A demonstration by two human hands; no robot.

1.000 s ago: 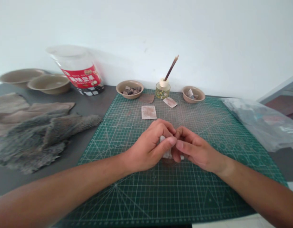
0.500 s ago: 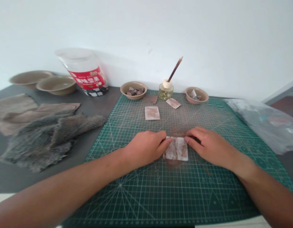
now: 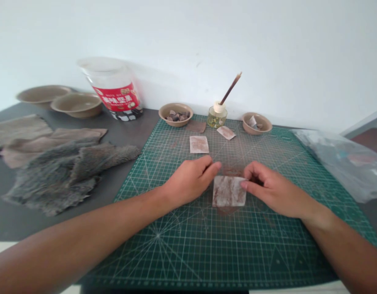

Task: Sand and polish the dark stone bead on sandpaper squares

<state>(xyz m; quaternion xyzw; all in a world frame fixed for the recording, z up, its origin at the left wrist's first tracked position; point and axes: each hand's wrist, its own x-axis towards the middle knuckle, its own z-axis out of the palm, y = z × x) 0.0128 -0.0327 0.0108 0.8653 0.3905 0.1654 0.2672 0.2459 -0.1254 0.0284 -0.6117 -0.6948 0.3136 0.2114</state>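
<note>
A square of what looks like sandpaper point(image 3: 229, 192), its whitish face streaked with brown dust, lies over the green cutting mat point(image 3: 188, 253). My right hand point(image 3: 269, 190) pinches its upper right corner between thumb and curled fingers. Just off the left edge of the square is my left hand point(image 3: 191, 179), apart from it, with fingers curled in and thumb laid close to the index finger. No object shows in that hand. Brown dust marks the mat around the square.
Behind my hands lie more squares point(image 3: 199, 144). A bowl of small stones point(image 3: 176, 118), a glass jar with a brown stick point(image 3: 217, 116) and another bowl point(image 3: 257, 126) stand near the wall. Cloths point(image 3: 54, 175), bowls and a big tub point(image 3: 118, 98) sit left; a plastic bag point(image 3: 344, 163) right.
My left hand has let go of the square's upper left corner and lifted slightly away. The right hand keeps its pinch. The whole view has shifted a little.
</note>
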